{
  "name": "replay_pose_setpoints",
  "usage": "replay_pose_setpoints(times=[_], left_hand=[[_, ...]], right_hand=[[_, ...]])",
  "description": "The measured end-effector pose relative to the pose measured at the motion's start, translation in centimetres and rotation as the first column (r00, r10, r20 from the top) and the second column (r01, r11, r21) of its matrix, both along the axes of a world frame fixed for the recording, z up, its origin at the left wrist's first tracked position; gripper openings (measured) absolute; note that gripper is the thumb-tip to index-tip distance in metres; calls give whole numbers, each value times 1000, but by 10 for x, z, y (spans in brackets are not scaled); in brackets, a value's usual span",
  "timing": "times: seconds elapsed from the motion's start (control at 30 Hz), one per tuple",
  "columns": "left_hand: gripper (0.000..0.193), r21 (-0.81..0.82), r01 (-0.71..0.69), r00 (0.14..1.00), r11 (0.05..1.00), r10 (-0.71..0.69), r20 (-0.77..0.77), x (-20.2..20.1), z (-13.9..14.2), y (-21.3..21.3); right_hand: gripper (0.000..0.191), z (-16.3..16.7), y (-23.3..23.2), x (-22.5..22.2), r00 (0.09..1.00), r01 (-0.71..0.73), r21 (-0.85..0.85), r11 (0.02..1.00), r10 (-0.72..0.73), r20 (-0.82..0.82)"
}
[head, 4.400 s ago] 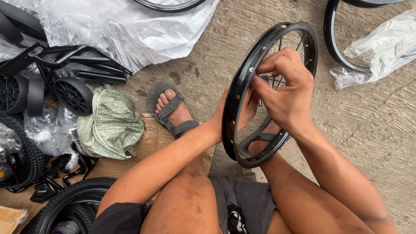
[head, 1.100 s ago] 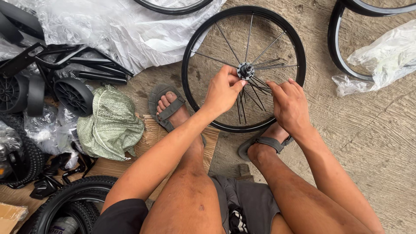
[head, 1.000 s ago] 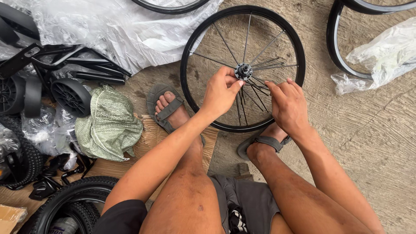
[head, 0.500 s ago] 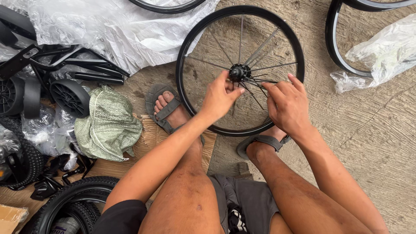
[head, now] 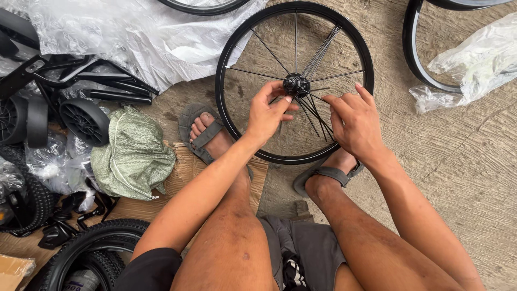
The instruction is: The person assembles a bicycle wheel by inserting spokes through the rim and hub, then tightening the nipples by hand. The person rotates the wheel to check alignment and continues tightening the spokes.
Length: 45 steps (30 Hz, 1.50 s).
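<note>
Bare concrete floor [head: 474, 178] right is open; plastic sheet [head: 151, 37], green sack [head: 132, 159], tyre [head: 91, 253] crowd left.

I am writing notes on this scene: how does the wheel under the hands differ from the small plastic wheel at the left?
The spoked wheel is large, a thin black rim with metal spokes, several loose at the hub; the small plastic wheel is thick and solid-looking. The spoked wheel lies free on the concrete, with the left hand at its hub and the right hand on its spokes; the plastic wheel sits untouched by a black frame. Both are black.
</note>
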<state>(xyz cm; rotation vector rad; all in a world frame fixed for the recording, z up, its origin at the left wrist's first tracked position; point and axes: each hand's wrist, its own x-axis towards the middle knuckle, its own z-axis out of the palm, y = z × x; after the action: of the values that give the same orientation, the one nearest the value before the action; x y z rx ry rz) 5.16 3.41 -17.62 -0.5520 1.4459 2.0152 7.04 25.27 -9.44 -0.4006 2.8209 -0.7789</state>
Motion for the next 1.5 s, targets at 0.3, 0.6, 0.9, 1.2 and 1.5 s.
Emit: replay_pose_setpoints(times=[0.3,0.6,0.9,1.2,1.5], left_hand=[[19,-49,114,959,992,-123,-255,-8,-2,-1],[16,154,-86,985,984,107,-132,6,-9,18],[18,144,-141,988,979,149,-43,7,-17,23],[16,49,-121,980,991,127,-150,9,-15,27],[18,-357,18,956,934,-121,-267,1,11,25]], right_hand=[[20,14,-6,-6,968,59,98,993,-33,-247],[27,5,-38,6,994,-30,20,999,28,105],[22,-46,-47,3,543,608,-290,739,-121,831],[19,-45,-49,13,876,197,15,980,-183,447],[25,-59,-53,24,711,457,-424,782,-35,702]])
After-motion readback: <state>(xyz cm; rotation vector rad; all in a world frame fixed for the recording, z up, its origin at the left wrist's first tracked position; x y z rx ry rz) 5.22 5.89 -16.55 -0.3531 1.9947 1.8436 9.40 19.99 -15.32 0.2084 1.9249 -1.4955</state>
